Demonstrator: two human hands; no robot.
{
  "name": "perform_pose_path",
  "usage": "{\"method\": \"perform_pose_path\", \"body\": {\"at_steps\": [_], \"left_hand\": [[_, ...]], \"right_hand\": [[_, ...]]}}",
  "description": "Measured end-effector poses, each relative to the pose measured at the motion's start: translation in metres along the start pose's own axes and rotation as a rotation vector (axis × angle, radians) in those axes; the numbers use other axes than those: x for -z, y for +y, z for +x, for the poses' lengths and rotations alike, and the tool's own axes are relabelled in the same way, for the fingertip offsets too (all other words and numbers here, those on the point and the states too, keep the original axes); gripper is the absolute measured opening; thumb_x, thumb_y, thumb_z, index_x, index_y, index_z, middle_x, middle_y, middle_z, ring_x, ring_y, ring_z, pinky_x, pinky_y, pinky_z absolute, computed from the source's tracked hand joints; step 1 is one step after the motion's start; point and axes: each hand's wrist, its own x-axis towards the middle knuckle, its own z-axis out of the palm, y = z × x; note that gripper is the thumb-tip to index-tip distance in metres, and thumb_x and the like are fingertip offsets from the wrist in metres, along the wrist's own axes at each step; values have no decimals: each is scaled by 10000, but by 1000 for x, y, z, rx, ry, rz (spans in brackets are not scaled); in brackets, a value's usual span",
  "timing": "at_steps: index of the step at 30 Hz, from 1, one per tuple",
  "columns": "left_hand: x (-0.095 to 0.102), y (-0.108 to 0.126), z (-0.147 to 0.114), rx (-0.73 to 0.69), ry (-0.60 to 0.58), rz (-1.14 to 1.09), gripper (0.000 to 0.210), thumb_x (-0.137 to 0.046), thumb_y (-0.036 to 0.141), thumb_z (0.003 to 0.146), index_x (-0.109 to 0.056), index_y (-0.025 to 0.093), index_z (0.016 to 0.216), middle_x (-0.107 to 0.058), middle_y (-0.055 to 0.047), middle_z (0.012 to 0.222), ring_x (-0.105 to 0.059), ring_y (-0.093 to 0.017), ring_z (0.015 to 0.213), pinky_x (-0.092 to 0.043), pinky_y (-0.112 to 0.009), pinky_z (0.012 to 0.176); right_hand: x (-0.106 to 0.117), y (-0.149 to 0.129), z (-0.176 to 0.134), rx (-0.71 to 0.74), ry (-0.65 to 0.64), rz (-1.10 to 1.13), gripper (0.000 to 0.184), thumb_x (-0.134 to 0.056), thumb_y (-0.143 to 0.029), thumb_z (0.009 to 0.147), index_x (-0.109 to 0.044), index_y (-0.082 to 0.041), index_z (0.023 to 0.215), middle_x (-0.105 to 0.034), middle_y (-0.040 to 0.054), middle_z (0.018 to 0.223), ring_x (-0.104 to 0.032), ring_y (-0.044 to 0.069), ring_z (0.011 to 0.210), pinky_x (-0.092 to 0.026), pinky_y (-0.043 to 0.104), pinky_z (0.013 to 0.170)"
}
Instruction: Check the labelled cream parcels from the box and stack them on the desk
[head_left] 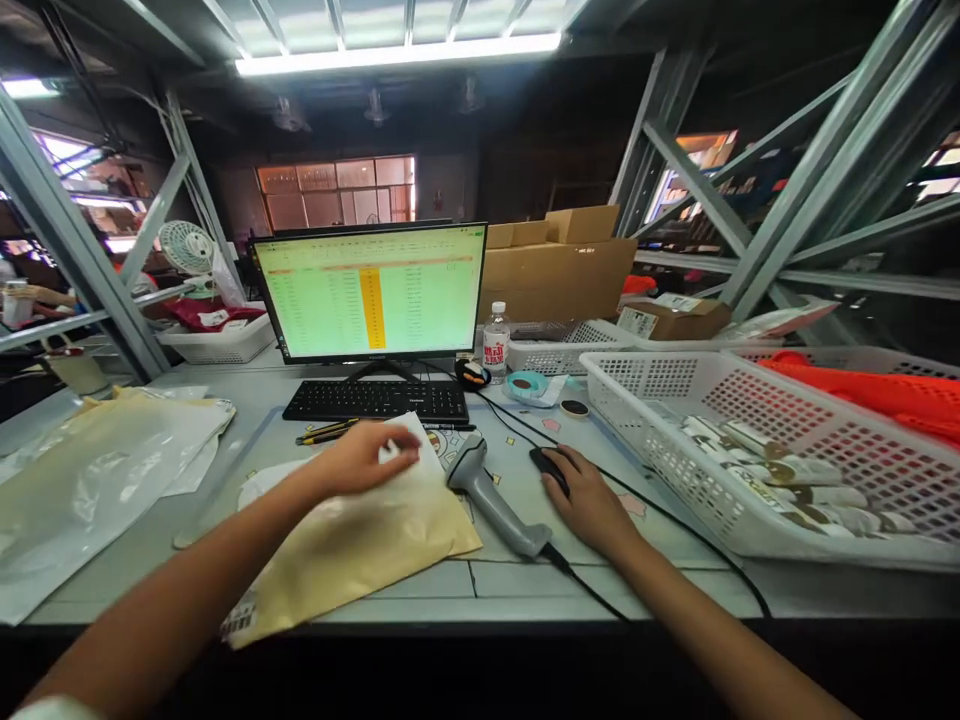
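My left hand [366,458] is above a yellowish padded envelope [360,555], its fingers loosely bent and slightly blurred, with a gap between thumb and fingers and nothing seen in them. A white paper edge shows beside the fingertips. The envelope's lower left corner carries a barcode label [241,618] and reaches over the desk's front edge. My right hand [589,500] rests over a black computer mouse [551,470], partly covering it. Between my hands lies a grey barcode scanner [495,505] with a black cable, its head touching or very near the envelope.
A monitor [375,300] showing a spreadsheet stands behind a black keyboard [382,400]. White plastic-wrapped packages [97,480] lie at left. A white basket [660,480] with wrapped items is at right. A water bottle [496,345] and tape roll [526,386] stand beyond the mouse.
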Motion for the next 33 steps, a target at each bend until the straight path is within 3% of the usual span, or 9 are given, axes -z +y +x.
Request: {"method": "perform_pose_path", "body": {"at_steps": [4, 8, 15, 19, 22, 25, 27, 31, 33], "left_hand": [[-22, -20, 72, 79, -28, 188, 402, -586, 323, 1016, -653, 120, 1356, -642, -143, 1392, -560, -284, 1327, -422, -414, 1184], [-58, -43, 121, 172, -47, 258, 599, -623, 475, 990, -561, 147, 1488, -491, -167, 1572, -426, -359, 1450, -372, -524, 1211], [-85, -48, 139, 195, -71, 312, 659, -551, 642, 998, -571, 204, 1491, -366, -131, 1672, -240, -392, 1562, -249, -614, 1252], [-84, -40, 143, 194, -90, 332, 649, -517, 642, 1011, -613, 167, 1444, -327, -140, 1695, -178, -398, 1591, -208, -646, 1261], [-72, -33, 137, 206, -97, 325, 669, -502, 628, 1019, -542, 184, 1518, -299, -129, 1712, -213, -392, 1585, -259, -641, 1248], [-45, -28, 104, 217, -110, 320, 647, -574, 554, 1000, -528, 189, 1532, -423, -118, 1651, -383, -337, 1515, -352, -514, 1235], [-21, -27, 56, 257, -92, 329, 586, -578, 498, 998, -570, 183, 1492, -535, -112, 1563, -490, -298, 1435, -386, -424, 1212], [15, -32, -93, 584, 27, 376, 509, -448, 473, 1000, -669, 130, 1306, -670, -194, 1355, -629, -379, 1245, -501, -496, 1015], [12, -37, -176, 993, 111, 236, 572, -349, 620, 984, -701, 197, 1141, -744, -147, 1185, -685, -381, 1101, -513, -478, 913]], "right_hand": [[4, -4, 0, -8, -18, 2, 517, -367, -433, 1048, -581, -174, 1441, -507, 153, 1508, -515, 324, 1363, -479, 520, 1158], [6, -6, -1, -11, -23, 1, 510, -383, -433, 1044, -587, -186, 1440, -513, 145, 1501, -515, 323, 1359, -484, 516, 1152], [6, -6, -1, -20, -25, 3, 521, -365, -442, 1052, -587, -180, 1444, -506, 148, 1507, -496, 325, 1376, -503, 508, 1126], [4, -5, -1, -15, -5, 4, 500, -370, -427, 1047, -601, -187, 1421, -522, 138, 1496, -515, 310, 1358, -506, 502, 1126], [2, -4, -1, -15, 19, -4, 487, -379, -420, 1041, -607, -201, 1411, -530, 135, 1491, -528, 310, 1347, -520, 510, 1112], [2, -3, -1, -11, 25, -11, 490, -379, -423, 1038, -617, -206, 1408, -532, 133, 1494, -533, 310, 1356, -532, 507, 1106], [2, -2, -1, -2, 23, -10, 487, -386, -422, 1033, -629, -211, 1399, -540, 127, 1492, -535, 307, 1363, -538, 499, 1104], [2, -1, 0, 15, 30, 8, 476, -405, -410, 1012, -655, -227, 1374, -567, 120, 1471, -565, 301, 1334, -551, 500, 1086], [0, 2, 2, 14, 25, 19, 491, -402, -423, 1003, -661, -225, 1371, -565, 121, 1478, -570, 305, 1330, -553, 511, 1082]]}}
